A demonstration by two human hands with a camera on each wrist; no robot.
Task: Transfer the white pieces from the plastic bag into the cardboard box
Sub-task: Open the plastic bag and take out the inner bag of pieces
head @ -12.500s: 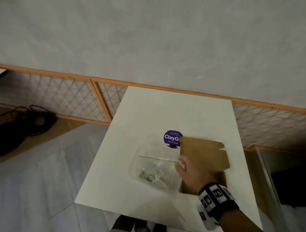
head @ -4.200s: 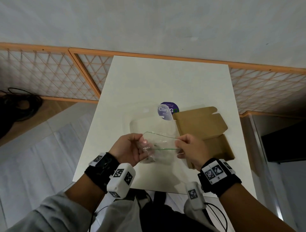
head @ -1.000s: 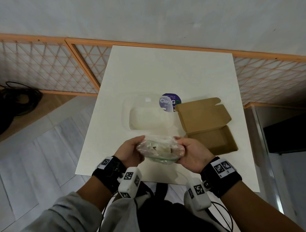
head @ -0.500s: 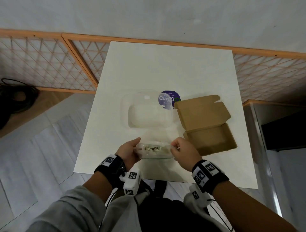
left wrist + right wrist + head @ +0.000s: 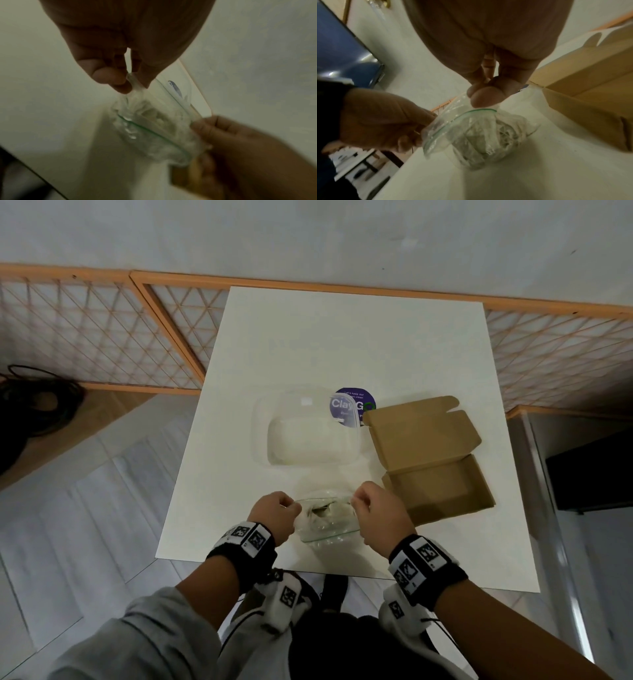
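A clear plastic zip bag [image 5: 325, 517] with a green seal line sits near the front edge of the white table [image 5: 342, 344]. White pieces [image 5: 334, 510] lie bunched inside it. My left hand [image 5: 275, 513] pinches the bag's left top edge [image 5: 132, 79]. My right hand [image 5: 375, 513] pinches the right top edge [image 5: 481, 102]. The bag's mouth [image 5: 460, 121] is pulled apart between them. The open cardboard box [image 5: 442, 491] lies just right of my right hand, its lid [image 5: 421, 433] folded back.
A clear plastic tub [image 5: 308, 433] stands behind the bag, partly over a round purple sticker [image 5: 356, 405]. An orange lattice panel [image 5: 102, 330] runs along the wall behind the table. A dark cabinet [image 5: 592, 470] is at the right.
Both hands brought the bag down toward the table's front edge and shifted from cupping its sides to pinching the top edges, pulling the mouth apart.
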